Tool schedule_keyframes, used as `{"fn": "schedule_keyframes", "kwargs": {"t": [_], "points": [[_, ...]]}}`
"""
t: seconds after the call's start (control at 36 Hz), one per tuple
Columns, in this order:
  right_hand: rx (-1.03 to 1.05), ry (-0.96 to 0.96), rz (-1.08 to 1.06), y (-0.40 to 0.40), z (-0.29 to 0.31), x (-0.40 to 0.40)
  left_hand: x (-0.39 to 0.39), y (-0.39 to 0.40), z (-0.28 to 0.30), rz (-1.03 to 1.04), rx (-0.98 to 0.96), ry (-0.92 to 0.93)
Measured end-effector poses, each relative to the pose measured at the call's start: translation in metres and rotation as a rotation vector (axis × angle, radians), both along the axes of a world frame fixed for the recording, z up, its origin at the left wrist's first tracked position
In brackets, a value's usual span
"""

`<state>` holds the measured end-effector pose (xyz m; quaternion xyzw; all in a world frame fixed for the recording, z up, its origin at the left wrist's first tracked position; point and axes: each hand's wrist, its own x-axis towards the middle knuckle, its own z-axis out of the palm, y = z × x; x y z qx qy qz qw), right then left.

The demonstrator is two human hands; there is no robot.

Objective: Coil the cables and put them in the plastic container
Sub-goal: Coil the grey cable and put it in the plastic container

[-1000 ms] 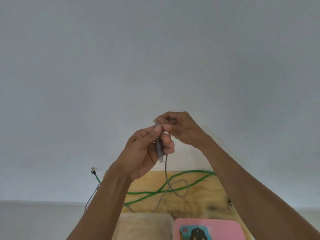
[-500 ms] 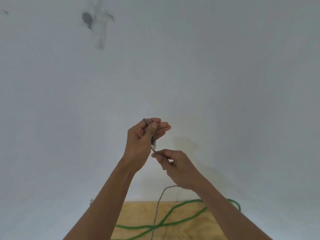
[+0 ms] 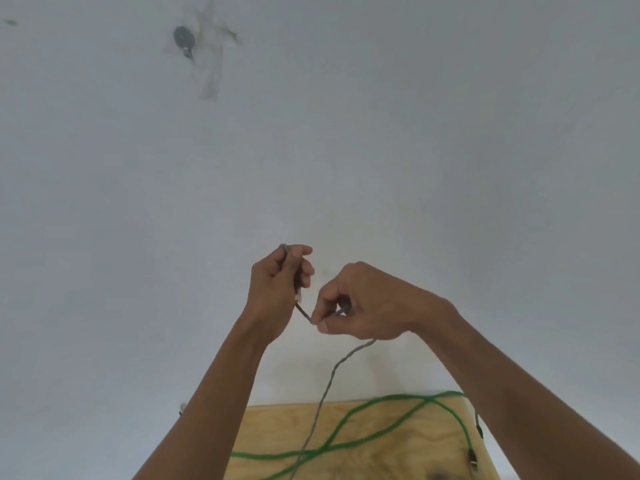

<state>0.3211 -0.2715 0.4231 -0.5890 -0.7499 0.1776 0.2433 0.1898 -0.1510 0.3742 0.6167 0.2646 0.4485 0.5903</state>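
Left hand (image 3: 277, 289) gripped grey cable (image 3: 325, 393) end; right hand (image 3: 363, 303) pinched it just beside. Green cable (image 3: 381, 431) lay on board (image 3: 277, 431) below.

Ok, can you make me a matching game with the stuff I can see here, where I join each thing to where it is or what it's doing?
Things:
1. grey cable
2. green cable
3. left hand
4. right hand

Places or states:
A. pinches the cable lower down
B. lies in loops on the wooden board
C. hangs from the hands to the board
D. grips the cable's top end, raised highest

Pairs: 1-C, 2-B, 3-D, 4-A
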Motion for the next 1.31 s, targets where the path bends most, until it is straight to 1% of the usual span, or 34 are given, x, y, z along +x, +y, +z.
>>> {"fn": "schedule_keyframes", "kwargs": {"t": [0.08,0.14,0.19,0.28,0.39,0.44,0.5,0.56,0.67,0.75,0.83,0.89,0.94,1.0,1.06,1.19,1.31], "points": [[-0.021,-0.008,0.011,0.003,-0.007,0.000,0.001,0.005,0.004,-0.028,-0.184,-0.216],[-0.007,0.006,0.008,0.004,-0.008,0.001,0.001,0.006,0.003,-0.048,-0.207,-0.286],[0.052,0.051,-0.012,0.005,-0.005,0.003,0.000,0.006,0.000,-0.063,-0.192,-0.306],[0.198,0.104,-0.058,0.009,0.001,0.011,-0.001,0.004,-0.007,-0.111,-0.145,-0.253],[0.358,0.119,-0.109,0.020,0.006,0.021,0.003,-0.004,-0.010,-0.154,0.042,-0.059],[0.402,0.144,-0.146,0.025,0.011,0.026,0.004,-0.010,-0.007,-0.232,0.031,-0.027],[0.374,0.220,-0.178,0.030,0.016,0.034,0.006,-0.017,-0.002,-0.298,-0.028,0.009],[0.329,0.311,-0.169,0.035,0.018,0.040,0.007,-0.023,0.002,-0.364,-0.110,0.003],[0.285,0.498,-0.122,0.041,0.018,0.046,0.009,-0.034,0.008,-0.472,-0.300,-0.128],[0.229,0.687,-0.150,0.044,0.010,0.044,0.009,-0.041,0.013,-0.545,-0.393,-0.211],[0.162,0.793,-0.212,0.048,-0.014,0.038,0.009,-0.042,0.019,-0.595,-0.397,-0.290],[0.104,0.846,-0.185,0.046,-0.031,0.030,0.010,-0.040,0.024,-0.610,-0.355,-0.318],[0.060,0.826,-0.188,0.043,-0.044,0.023,0.009,-0.035,0.028,-0.616,-0.301,-0.326],[0.049,0.740,-0.245,0.040,-0.055,0.017,0.009,-0.030,0.032,-0.593,-0.223,-0.295],[0.067,0.718,-0.271,0.037,-0.063,0.012,0.009,-0.023,0.038,-0.527,-0.148,-0.229],[0.075,0.675,-0.233,0.029,-0.068,0.003,0.012,-0.004,0.042,-0.359,-0.058,-0.146],[0.039,0.536,-0.265,0.024,-0.060,0.003,0.018,0.001,0.037,-0.238,0.080,-0.056]]}}
